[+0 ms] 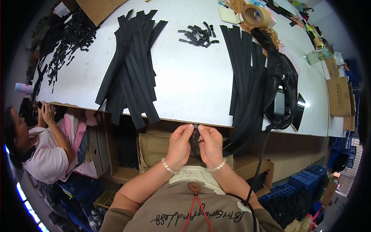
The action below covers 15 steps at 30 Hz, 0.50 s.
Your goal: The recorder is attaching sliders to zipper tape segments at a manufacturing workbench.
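Observation:
At the table's front edge, my left hand (180,144) and my right hand (211,144) are side by side, thumbs and fingertips pinched on a black zipper strip (196,140). The strip hangs down between my palms, and my fingers hide its upper end. Ahead to the left lies a crisscrossed pile of black zipper strips (133,73). Another pile of strips (242,73) lies to the right, its near ends drooping over the edge. Between the piles, farther back, is a small cluster of black zipper pulls (199,35).
A larger heap of black pulls (79,33) covers the table's far left. On the right are a black mesh bag (285,73), a grey device (279,102), a tape roll (256,16) and a bottle (317,56). A co-worker (48,154) sits at left. A black cable (257,170) runs beside my right arm.

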Each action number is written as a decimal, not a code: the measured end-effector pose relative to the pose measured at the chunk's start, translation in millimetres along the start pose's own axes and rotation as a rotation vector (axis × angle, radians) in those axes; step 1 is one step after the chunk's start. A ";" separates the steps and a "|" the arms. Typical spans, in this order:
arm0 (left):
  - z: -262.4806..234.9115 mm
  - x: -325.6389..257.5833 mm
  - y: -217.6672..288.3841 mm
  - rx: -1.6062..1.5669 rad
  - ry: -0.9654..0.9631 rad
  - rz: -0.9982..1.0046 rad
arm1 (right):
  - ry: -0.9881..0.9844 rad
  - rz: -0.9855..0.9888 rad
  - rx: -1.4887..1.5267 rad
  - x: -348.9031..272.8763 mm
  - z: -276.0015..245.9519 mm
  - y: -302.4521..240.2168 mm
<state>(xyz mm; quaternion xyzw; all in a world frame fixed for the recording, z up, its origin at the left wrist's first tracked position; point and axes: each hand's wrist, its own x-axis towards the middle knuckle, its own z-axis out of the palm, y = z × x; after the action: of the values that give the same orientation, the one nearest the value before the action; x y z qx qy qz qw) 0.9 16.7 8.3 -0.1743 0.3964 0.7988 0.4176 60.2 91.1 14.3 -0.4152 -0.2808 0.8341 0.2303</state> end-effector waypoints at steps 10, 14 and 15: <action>-2.9 -26.1 16.0 0.298 -0.315 0.448 | -0.374 -0.540 -0.349 -28.2 2.4 -31.6; -0.4 -27.5 19.0 0.373 -0.410 0.624 | -0.401 -0.702 -0.468 -31.5 1.8 -36.2; -0.1 -27.0 19.6 0.374 -0.412 0.625 | -0.403 -0.734 -0.490 -32.0 1.0 -36.8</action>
<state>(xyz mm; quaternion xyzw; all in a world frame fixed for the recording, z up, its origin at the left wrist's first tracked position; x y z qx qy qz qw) 1.0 -4.2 34.2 0.1965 0.4767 0.8195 0.2500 82.5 98.2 57.1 -0.1609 -0.6361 0.6708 0.3458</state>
